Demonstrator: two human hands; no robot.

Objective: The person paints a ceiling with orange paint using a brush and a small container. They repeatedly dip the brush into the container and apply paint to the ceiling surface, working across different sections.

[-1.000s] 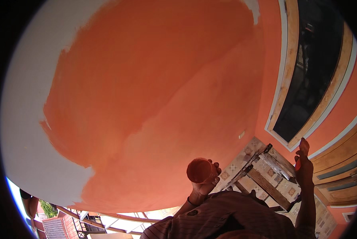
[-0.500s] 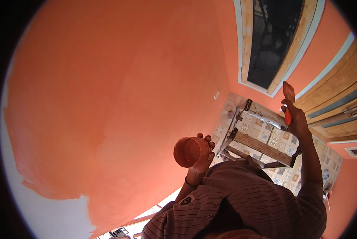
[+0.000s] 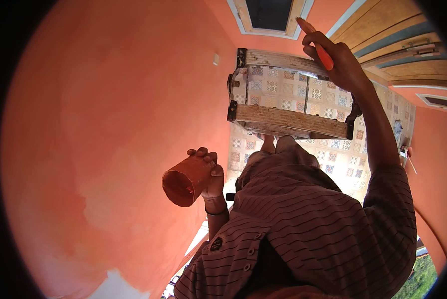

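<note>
My left hand (image 3: pixel 211 174) is wrapped round a paint cup (image 3: pixel 189 180) smeared with orange-red paint. The cup is tilted, its mouth toward me, and some paint shows inside. In my right hand (image 3: pixel 339 62), raised at the upper right, is a paintbrush (image 3: pixel 325 58) with an orange handle. Its paint-coated bristles point up and left, and they look close to the window frame, though I cannot tell whether they touch. A large orange-painted wall (image 3: pixel 119 109) fills my left side, and a pale unpainted patch (image 3: pixel 116 286) lies low on it.
Below my hands stands a wooden ladder-like frame (image 3: pixel 293 119) with dark metal fittings. Patterned tiles (image 3: pixel 328 94) cover the floor. A framed window (image 3: pixel 268 15) is ahead, a wooden door (image 3: pixel 398 30) at the upper right. On the left wall sits a small switch plate (image 3: pixel 216 59).
My view has turned, so the window and wooden frame sit higher and farther left. The brush has moved up and left in view; the cup is lower left and more tilted.
</note>
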